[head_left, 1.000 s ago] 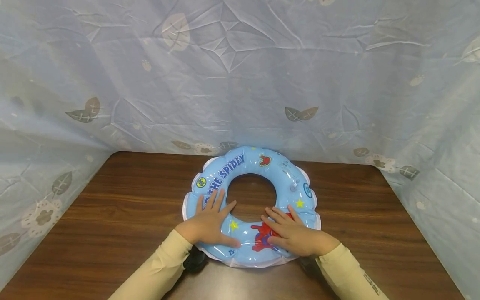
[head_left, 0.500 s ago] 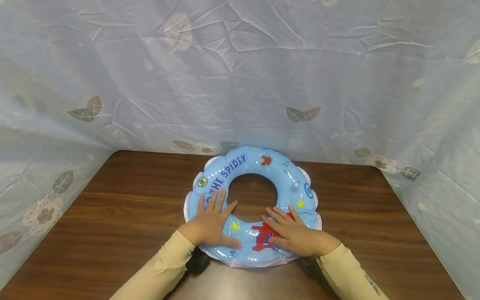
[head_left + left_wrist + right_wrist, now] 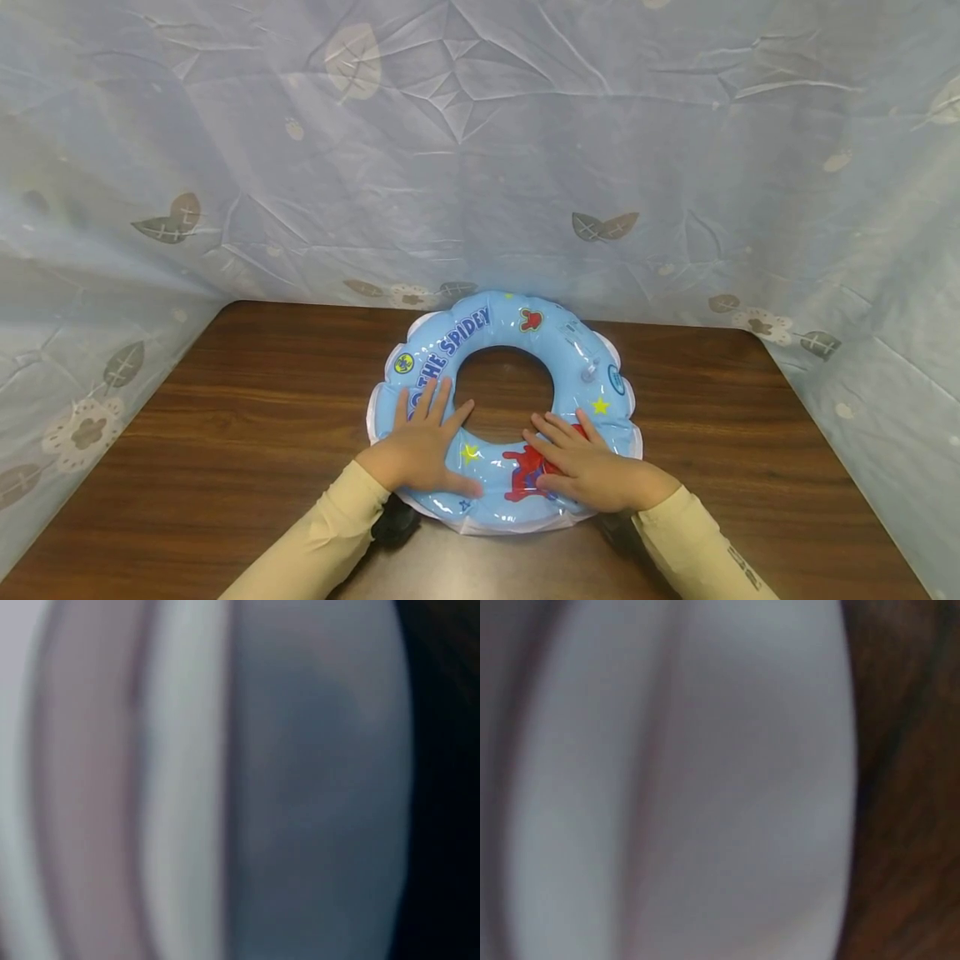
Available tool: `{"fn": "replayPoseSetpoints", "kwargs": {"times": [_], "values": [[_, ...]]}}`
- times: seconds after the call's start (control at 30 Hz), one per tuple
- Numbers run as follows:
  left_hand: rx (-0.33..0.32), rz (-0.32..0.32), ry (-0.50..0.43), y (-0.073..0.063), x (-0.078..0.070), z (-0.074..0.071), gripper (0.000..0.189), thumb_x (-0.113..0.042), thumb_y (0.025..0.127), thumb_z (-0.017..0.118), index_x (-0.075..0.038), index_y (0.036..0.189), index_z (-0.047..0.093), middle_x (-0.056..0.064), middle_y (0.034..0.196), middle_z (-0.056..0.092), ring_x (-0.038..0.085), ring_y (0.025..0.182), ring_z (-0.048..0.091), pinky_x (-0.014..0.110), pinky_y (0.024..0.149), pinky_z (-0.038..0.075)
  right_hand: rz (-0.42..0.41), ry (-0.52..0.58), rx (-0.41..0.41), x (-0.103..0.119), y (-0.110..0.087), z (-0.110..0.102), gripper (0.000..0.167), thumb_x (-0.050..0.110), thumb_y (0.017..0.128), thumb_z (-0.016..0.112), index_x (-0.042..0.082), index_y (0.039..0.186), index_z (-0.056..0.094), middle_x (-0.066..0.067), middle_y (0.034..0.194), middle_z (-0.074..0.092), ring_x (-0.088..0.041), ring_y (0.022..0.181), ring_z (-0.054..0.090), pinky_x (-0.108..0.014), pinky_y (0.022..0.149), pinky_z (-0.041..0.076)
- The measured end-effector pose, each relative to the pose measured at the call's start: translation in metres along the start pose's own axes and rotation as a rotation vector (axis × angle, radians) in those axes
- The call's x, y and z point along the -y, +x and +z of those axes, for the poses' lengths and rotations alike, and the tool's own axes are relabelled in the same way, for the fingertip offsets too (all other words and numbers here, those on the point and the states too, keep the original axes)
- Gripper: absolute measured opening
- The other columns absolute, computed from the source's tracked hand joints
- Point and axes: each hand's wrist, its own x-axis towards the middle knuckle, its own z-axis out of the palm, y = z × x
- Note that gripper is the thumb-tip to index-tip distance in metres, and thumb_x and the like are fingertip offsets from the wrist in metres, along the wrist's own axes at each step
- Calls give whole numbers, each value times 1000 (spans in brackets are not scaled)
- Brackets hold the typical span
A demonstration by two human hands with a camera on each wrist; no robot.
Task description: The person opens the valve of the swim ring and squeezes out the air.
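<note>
An inflated light-blue swim ring lies flat on the wooden table, printed with blue lettering, yellow stars and a red figure. My left hand rests on its near left part, fingers spread and straight, covering some of the letters. On the near right part lies my right hand, fingers extended over the red figure and hiding part of it. A clear valve shows on the ring's right side. Both wrist views are filled by the blurred, pale edge of the swim ring, very close to the cameras.
The dark brown table reaches back to a pale blue-grey curtain with leaf and flower prints, which also hangs at both sides. Dark wrist devices, such as the one under the left wrist, sit by the ring's near edge.
</note>
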Motion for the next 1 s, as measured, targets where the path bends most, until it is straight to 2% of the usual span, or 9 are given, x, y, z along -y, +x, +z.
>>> {"fn": "replayPoseSetpoints", "kwargs": {"times": [0.2, 0.33, 0.57, 0.83, 1.0], "values": [[-6, 15, -27, 2, 5, 3, 126, -92, 72, 59, -15, 166, 23, 21, 172, -5, 44, 157, -12, 71, 117, -13, -10, 5, -3, -1, 0, 0, 74, 49, 106, 50, 7, 163, 30, -17, 172, 15, -39, 159, 6, -65, 120, -13], [23, 13, -48, 1, 7, 0, 124, -92, 74, 57, -16, 166, 22, 21, 172, -5, 44, 157, -11, 71, 118, -12, -19, 14, -6, -2, 0, 1, 73, 48, 106, 50, 6, 162, 30, -18, 172, 15, -39, 159, 6, -66, 119, -14], [56, 3, -70, 2, 10, -3, 116, -87, 79, 57, -20, 167, 20, 17, 173, -5, 42, 158, -10, 70, 119, -10, -14, 27, -6, -1, 0, 1, 74, 49, 105, 51, 7, 162, 31, -17, 172, 16, -39, 159, 7, -65, 119, -14], [52, -5, -46, 4, 10, -1, 116, -88, 79, 56, -22, 167, 19, 16, 173, -6, 41, 158, -11, 69, 119, -10, -28, 22, -14, -3, 0, 1, 73, 48, 105, 51, 6, 162, 31, -19, 171, 17, -41, 158, 7, -66, 119, -13], [39, -13, -33, 4, 8, 0, 117, -87, 78, 59, -22, 167, 20, 17, 173, -5, 41, 158, -10, 70, 120, -9, -61, 47, -47, -9, 2, 7, 75, 49, 104, 52, 6, 162, 31, -21, 171, 17, -43, 158, 7, -65, 118, -16]]}}
